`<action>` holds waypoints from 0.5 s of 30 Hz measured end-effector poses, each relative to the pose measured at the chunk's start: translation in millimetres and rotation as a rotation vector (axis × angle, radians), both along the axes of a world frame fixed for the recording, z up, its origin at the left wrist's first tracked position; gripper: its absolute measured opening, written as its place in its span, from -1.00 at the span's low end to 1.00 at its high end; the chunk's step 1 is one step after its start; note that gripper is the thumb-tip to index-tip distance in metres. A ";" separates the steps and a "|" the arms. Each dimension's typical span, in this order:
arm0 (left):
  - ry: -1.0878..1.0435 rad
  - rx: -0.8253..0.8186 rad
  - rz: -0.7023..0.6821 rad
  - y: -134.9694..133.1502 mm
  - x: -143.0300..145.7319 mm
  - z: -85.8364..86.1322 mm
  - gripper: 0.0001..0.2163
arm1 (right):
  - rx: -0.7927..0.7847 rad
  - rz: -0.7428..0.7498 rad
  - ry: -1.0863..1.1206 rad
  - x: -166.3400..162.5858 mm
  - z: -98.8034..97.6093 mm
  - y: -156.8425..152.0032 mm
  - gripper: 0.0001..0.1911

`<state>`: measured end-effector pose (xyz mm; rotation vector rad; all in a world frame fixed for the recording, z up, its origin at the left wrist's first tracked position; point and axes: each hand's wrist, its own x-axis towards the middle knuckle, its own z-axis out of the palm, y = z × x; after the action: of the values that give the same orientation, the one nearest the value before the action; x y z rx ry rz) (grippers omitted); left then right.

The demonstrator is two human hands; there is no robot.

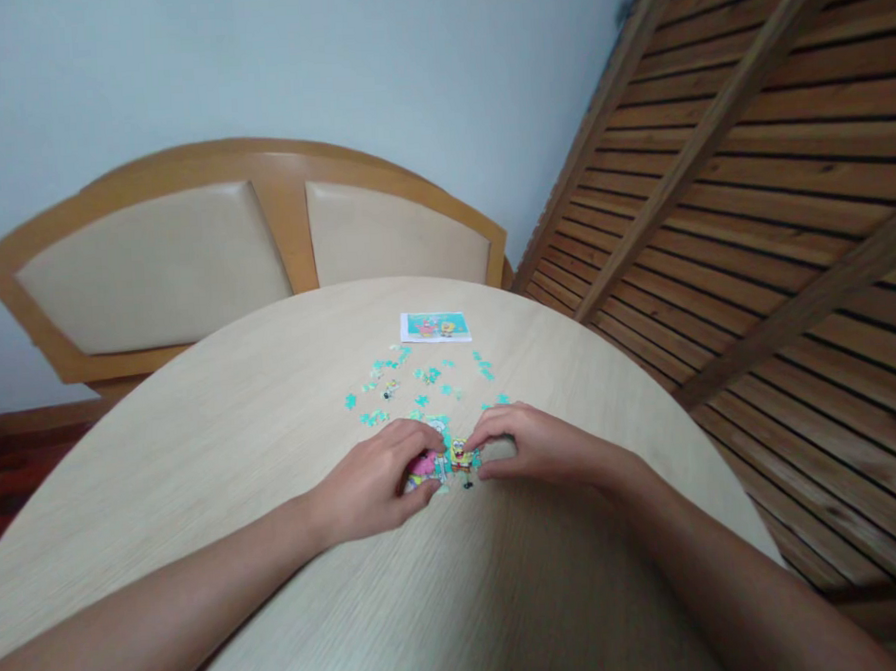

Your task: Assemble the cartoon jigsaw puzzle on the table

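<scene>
A partly joined jigsaw puzzle point(441, 471) lies on the table in front of me, with a pink figure on its left part and a yellow square figure on its right. My left hand point(387, 474) curls round the pink part, thumb at the near edge and fingers over the far side. From the right, my right hand point(525, 447) has its thumb and fingers at the edges of the yellow section point(461, 457). A narrow gap seems to run between the two parts. The fingers hide some of the picture. Beyond the hands, several loose turquoise puzzle pieces point(427, 376) lie scattered.
A reference picture point(439, 326) on white paper lies at the far side of the round wooden table point(271, 405). Behind it stands a bench with padded backrests point(397, 228) against a pale wall. Wooden slats point(772, 208) rise along the right.
</scene>
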<state>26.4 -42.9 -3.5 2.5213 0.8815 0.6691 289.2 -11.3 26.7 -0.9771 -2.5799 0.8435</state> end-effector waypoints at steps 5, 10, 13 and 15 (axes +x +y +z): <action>-0.005 -0.002 0.003 -0.1 0.0 -0.1 -0.72 | 0.032 -0.049 -0.038 0.4 0.2 -1.0 -0.65; -0.006 0.008 -0.005 0.1 0.2 0.5 -0.72 | 0.075 -0.050 -0.031 1.3 -2.0 0.3 -0.70; -0.001 0.012 -0.003 0.0 0.6 0.5 -0.74 | 0.103 -0.041 -0.044 1.4 -2.3 1.0 -0.80; 0.000 0.018 -0.004 -0.1 0.8 0.6 -0.75 | 0.116 -0.021 -0.052 1.5 -2.6 1.4 -0.83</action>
<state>27.1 -43.0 -2.9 2.5384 0.8737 0.6781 290.7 -10.0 24.1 -1.0033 -2.6243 0.6636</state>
